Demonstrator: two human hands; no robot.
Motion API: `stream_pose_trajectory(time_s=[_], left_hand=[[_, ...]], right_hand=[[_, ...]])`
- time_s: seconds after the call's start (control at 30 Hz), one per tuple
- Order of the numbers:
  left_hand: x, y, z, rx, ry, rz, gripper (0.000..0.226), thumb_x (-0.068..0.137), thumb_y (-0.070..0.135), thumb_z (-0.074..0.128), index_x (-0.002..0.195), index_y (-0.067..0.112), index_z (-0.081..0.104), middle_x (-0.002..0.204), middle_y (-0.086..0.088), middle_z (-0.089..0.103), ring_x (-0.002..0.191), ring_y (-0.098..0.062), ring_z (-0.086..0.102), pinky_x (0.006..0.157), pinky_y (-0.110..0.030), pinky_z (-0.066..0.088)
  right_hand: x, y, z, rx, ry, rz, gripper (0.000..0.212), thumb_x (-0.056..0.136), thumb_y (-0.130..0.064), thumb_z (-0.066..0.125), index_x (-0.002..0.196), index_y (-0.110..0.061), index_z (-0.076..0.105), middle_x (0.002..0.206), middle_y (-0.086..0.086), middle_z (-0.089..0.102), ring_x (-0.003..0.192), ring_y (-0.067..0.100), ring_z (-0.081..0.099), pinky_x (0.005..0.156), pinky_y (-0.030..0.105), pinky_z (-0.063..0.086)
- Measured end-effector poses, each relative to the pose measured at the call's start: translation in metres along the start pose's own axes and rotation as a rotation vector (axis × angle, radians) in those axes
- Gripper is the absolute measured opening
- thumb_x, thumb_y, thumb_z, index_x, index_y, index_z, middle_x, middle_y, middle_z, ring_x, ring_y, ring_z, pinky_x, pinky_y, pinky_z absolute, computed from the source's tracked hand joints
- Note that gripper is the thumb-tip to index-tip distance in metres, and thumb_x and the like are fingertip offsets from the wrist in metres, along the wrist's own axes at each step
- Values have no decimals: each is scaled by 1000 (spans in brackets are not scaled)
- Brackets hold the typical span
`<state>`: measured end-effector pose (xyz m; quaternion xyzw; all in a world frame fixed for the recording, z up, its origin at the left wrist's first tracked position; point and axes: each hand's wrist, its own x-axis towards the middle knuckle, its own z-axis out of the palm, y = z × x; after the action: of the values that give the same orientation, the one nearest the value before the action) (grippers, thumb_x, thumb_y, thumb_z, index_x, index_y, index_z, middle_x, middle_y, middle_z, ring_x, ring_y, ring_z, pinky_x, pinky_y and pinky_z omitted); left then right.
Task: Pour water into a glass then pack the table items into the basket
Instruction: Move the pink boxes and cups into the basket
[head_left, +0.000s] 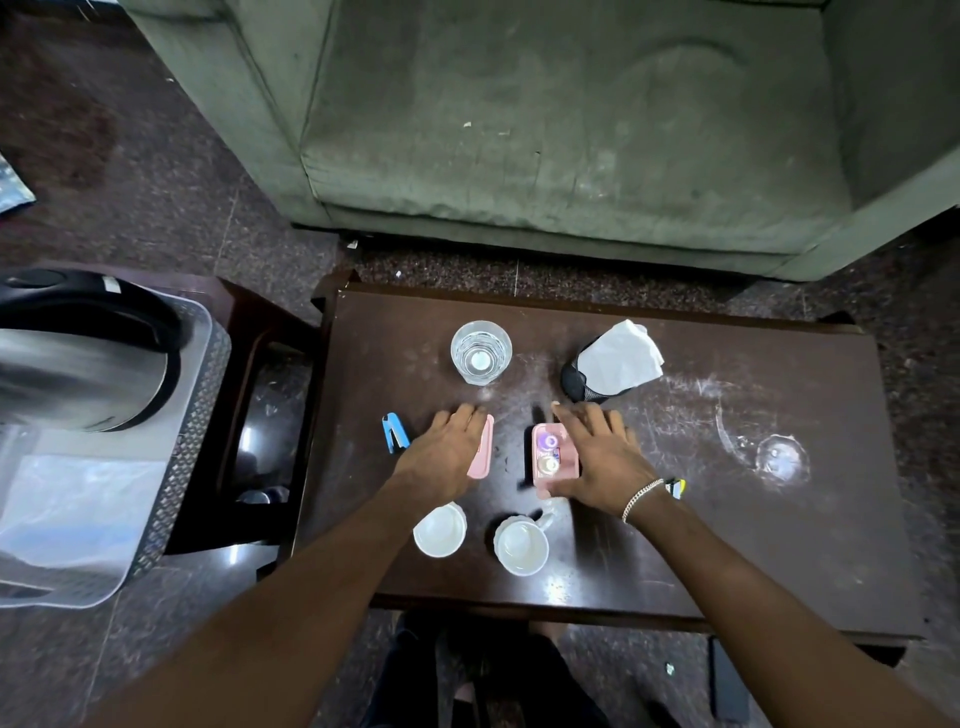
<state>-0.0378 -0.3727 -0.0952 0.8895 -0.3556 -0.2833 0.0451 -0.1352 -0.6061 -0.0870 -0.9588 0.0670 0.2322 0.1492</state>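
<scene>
A glass (481, 352) with water stands at the back of the dark wooden table (727, 467). My left hand (447, 449) lies spread over a pink case (482, 457), which shows only at its right edge. My right hand (597, 452) rests with fingers apart on the right side of a second pink case (548, 457) with round stickers. Two white cups (440, 530) (521, 544) stand near the front edge. A blue stapler (393, 432) lies left of my left hand. The grey basket (192, 431) at the left holds a kettle (83, 353).
A black mesh holder with white tissue (613, 364) stands at the back right. A small yellow-black item (677, 487) peeks out by my right wrist. Water rings mark the table's right side. A green sofa (519, 130) lies beyond the table. The basket sits on a dark stool.
</scene>
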Motion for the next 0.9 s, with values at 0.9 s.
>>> stream_pose_trajectory(time_s=[0.9], left_hand=[[2,-3,5,-44,-18,-29,104,80,25,85,160,14,19,154,-6,36,130,-29,45,109,-44,46]], right_hand=[[9,-11,0,472,326,261,30,84,-4,67,108,-21,75,105,9,74,95,34,69,83,33,51]])
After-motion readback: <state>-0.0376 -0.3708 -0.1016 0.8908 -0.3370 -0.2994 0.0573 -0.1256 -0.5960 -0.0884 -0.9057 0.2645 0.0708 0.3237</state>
